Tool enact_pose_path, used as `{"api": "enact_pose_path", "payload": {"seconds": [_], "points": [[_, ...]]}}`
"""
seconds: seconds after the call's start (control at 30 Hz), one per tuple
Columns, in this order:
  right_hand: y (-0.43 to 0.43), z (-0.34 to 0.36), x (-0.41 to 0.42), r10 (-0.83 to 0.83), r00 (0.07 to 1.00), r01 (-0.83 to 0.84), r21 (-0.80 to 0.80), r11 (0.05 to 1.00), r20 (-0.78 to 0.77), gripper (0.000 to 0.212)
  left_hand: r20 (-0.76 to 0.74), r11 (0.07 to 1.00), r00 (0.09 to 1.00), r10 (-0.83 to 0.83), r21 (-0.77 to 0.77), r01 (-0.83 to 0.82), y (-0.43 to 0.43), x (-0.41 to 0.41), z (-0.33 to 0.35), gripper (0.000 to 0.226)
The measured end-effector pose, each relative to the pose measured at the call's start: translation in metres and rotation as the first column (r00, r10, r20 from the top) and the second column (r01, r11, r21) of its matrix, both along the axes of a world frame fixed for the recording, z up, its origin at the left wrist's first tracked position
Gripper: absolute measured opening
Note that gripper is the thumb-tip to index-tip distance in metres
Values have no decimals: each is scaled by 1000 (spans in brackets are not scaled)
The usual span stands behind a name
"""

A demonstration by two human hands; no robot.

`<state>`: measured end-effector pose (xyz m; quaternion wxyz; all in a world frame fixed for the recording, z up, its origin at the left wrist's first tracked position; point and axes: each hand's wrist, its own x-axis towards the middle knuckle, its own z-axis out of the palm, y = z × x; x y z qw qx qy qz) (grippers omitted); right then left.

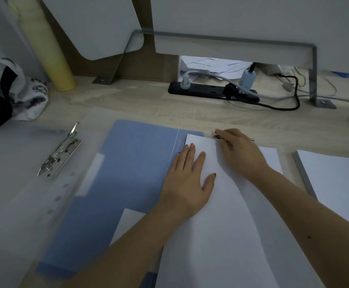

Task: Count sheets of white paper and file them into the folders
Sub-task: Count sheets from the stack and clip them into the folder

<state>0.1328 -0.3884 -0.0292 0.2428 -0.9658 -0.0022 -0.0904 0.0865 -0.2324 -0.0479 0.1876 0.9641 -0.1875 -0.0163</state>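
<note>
Blue folder (132, 163), right hand (240, 154) pinching clip (216, 136), power strip (207, 91) behind

sheets of white paper (231, 225) held down on an open blue folder (132, 163)
the left hand (187, 179) lies flat on the sheets, fingers straight; the right hand (239, 151) curls its fingers on a metal clip (218, 136) at their far edge. a clear folder (13, 183) with a metal clamp (60, 151) lies to the left, a paper stack (340, 179) to the right, a black power strip (211, 91) at the back of the wooden desk (148, 100)
</note>
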Motion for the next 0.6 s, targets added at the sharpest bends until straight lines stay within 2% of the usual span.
{"api": "enact_pose_path", "payload": {"seconds": [0.17,0.3,0.6], "points": [[-2,-12,-3,65,995,-56,-111,992,74,37,47,1000,999,-4,-8,5,2,1,-5,86],[5,-20,-7,40,995,-28,-133,991,92,38,125,999,992,6,-45,-1,2,-1,-6,89],[7,-22,-11,-13,996,21,-94,995,88,42,21,1000,1000,-4,20,3,2,2,-4,89]]}}
